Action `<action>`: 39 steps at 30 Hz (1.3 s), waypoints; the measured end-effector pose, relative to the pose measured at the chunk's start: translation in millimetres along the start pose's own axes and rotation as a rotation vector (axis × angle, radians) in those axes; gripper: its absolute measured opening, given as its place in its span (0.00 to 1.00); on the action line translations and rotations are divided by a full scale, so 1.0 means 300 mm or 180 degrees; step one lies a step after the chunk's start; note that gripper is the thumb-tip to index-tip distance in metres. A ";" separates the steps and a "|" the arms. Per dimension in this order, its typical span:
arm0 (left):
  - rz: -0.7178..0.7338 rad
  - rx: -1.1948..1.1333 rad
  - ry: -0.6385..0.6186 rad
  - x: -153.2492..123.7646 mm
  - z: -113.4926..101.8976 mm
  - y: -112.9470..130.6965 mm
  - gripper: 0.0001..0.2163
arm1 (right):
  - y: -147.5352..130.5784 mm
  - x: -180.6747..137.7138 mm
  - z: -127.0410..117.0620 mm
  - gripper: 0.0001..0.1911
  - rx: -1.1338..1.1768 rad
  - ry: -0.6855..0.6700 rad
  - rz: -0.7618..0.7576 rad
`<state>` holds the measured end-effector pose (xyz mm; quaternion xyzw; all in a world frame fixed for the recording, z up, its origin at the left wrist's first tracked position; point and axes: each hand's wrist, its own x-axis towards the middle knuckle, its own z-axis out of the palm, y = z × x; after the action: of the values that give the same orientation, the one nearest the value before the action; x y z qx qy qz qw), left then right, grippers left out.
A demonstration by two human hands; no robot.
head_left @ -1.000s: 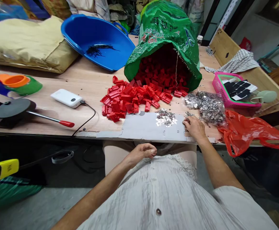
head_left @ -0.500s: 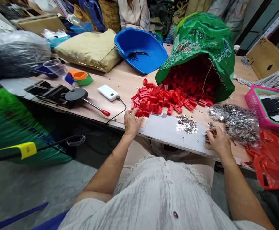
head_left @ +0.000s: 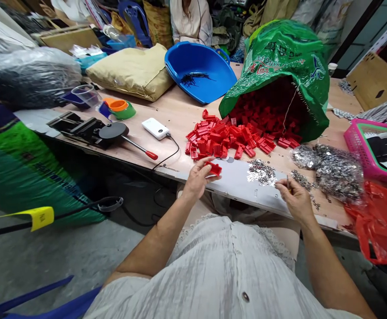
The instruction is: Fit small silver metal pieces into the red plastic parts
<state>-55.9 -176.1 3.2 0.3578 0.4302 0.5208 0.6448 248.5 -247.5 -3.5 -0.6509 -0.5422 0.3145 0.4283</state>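
Observation:
My left hand (head_left: pixel 198 177) grips a red plastic part (head_left: pixel 214 169) between thumb and fingers, above the near edge of the table. Just behind it lies a heap of loose red plastic parts (head_left: pixel 218 135), spilling from the mouth of a green woven sack (head_left: pixel 279 53). My right hand (head_left: pixel 295 197) is closed in a pinch; a thin slender item pokes up from its fingers, too small to name. Left of that hand is a pile of small shiny metal pieces (head_left: pixel 261 173) on a grey sheet (head_left: pixel 233 181). More small metal pieces (head_left: pixel 301 178) lie beyond its knuckles.
Clear bags of metal pieces (head_left: pixel 339 170) and a pink basket (head_left: pixel 356 141) stand at right, above a red plastic bag (head_left: pixel 379 221). A white power bank (head_left: pixel 155 128), a hand-lever tool (head_left: pixel 113 133) and a blue basin (head_left: pixel 203 66) are at left and back. Other people sit behind.
My left hand has come away from the red heap toward me, now with a red plastic part in it. My right hand has moved left, away from the small metal pieces near the bags.

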 end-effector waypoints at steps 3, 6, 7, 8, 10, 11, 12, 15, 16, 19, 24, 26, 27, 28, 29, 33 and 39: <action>-0.0440 -0.0268 -0.0199 -0.045 0.071 -0.032 0.15 | -0.093 -0.045 0.084 0.13 0.0208 -0.0402 -0.0179; -0.0359 -0.0044 -0.0141 -0.073 0.129 -0.065 0.10 | -0.159 -0.080 0.158 0.10 0.0154 -0.0559 -0.0477; -0.0244 0.0124 -0.0088 -0.081 0.145 -0.072 0.08 | -0.171 -0.088 0.178 0.09 0.0113 -0.0553 -0.0549; -0.0118 0.0309 -0.0046 -0.089 0.159 -0.077 0.07 | -0.179 -0.093 0.195 0.08 0.0061 -0.0532 -0.0616; 0.0080 0.0603 -0.0068 -0.107 0.181 -0.079 0.06 | -0.184 -0.098 0.218 0.07 -0.0076 -0.0459 -0.0758; 0.0126 0.0656 -0.0139 -0.116 0.188 -0.076 0.07 | -0.183 -0.099 0.225 0.07 -0.0147 -0.0426 -0.0834; 0.0137 0.0653 -0.0237 -0.125 0.193 -0.072 0.08 | -0.180 -0.099 0.228 0.07 -0.0210 -0.0392 -0.0900; 0.0140 0.0609 -0.0584 -0.145 0.193 -0.063 0.12 | -0.168 -0.096 0.223 0.07 -0.0313 -0.0319 -0.0964; 0.0156 0.0683 -0.0720 -0.150 0.188 -0.062 0.14 | -0.165 -0.095 0.218 0.07 -0.0322 -0.0304 -0.0951; 0.0334 0.1175 -0.1001 -0.157 0.170 -0.070 0.17 | -0.158 -0.093 0.200 0.06 -0.0311 -0.0300 -0.0935; 0.1103 0.2172 -0.0737 -0.168 0.154 -0.089 0.15 | -0.152 -0.100 0.185 0.04 -0.0376 -0.0331 -0.1085; 0.1454 0.2433 -0.0660 -0.172 0.154 -0.094 0.14 | -0.151 -0.105 0.184 0.03 -0.0425 -0.0362 -0.1195; 0.1614 0.2530 -0.0642 -0.173 0.154 -0.096 0.14 | -0.151 -0.106 0.185 0.04 -0.0439 -0.0380 -0.1240; 0.1759 0.2609 -0.0645 -0.173 0.153 -0.099 0.13 | -0.152 -0.107 0.186 0.04 -0.0451 -0.0399 -0.1274; 0.1898 0.2671 -0.0656 -0.173 0.151 -0.102 0.13 | -0.152 -0.108 0.187 0.04 -0.0461 -0.0414 -0.1302; 0.2363 0.2863 -0.0725 -0.169 0.144 -0.116 0.14 | -0.155 -0.103 0.192 0.04 -0.0512 -0.0468 -0.1383; 0.2470 0.2905 -0.0665 -0.186 0.151 -0.125 0.14 | -0.160 -0.088 0.192 0.06 -0.0313 -0.0673 -0.1514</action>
<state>-5.1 -239.0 -3.9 0.7780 0.3826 0.4430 0.2283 171.6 -258.6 13.3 -0.4887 -0.7364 0.2446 0.3989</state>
